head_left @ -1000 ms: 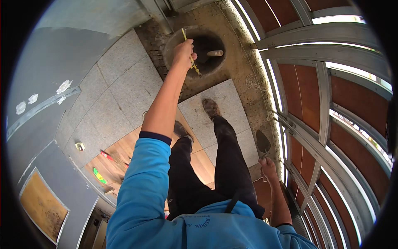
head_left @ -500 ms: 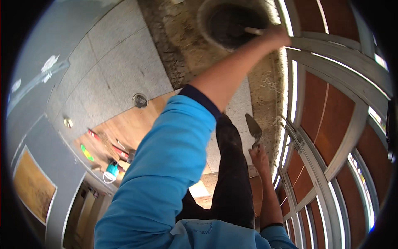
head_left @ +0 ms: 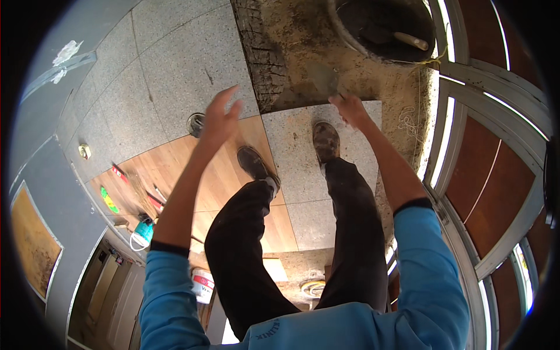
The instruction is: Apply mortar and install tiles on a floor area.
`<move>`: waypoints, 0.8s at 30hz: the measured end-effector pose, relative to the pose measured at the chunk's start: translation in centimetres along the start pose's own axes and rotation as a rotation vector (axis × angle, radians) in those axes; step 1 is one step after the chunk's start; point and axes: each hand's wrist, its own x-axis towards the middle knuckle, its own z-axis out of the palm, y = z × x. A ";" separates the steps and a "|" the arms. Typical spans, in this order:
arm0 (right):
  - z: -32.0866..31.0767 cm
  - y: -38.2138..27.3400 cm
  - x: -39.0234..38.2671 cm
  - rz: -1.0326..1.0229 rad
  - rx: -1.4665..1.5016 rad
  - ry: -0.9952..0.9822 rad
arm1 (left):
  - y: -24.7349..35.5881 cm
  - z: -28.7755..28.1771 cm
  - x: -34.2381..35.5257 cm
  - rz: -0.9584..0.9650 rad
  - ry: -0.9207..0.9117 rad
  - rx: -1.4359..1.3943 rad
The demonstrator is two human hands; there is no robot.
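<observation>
1. Looking down from far away, I see that the left hand (head_left: 220,122) has let go of the yellow cord (head_left: 437,60). A second ago it held that cord over the big round tub (head_left: 338,26). Now the cord is at the tub's right side, close to the rim.

2. The left fingers are spread, with the thumb apart, and I see nothing in them. The hand hangs up in the air, where the grey tiles (head_left: 175,76) meet the wood floor (head_left: 248,131).

3. The right hand (head_left: 350,111) has moved too. It was low down by the metal frame wall, and now it reaches out in front. Its fingers are curled around the handle of the trowel (head_left: 322,81).

4. I see the trowel's blade over the bare dirt (head_left: 297,32), just past the pale slab (head_left: 291,131). It is a bit blurry, so I cannot tell if it touches the dirt.

5. Inside the tub I see dark stuff and a wooden handle (head_left: 411,41).

6. To me, this means one hand is free for the work, and the trowel is nearer the tub.
</observation>
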 end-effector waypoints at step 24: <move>4.9 -7.9 19.6 -0.352 -0.115 -0.333 | -25.4 -8.4 0.1 -0.191 0.249 0.167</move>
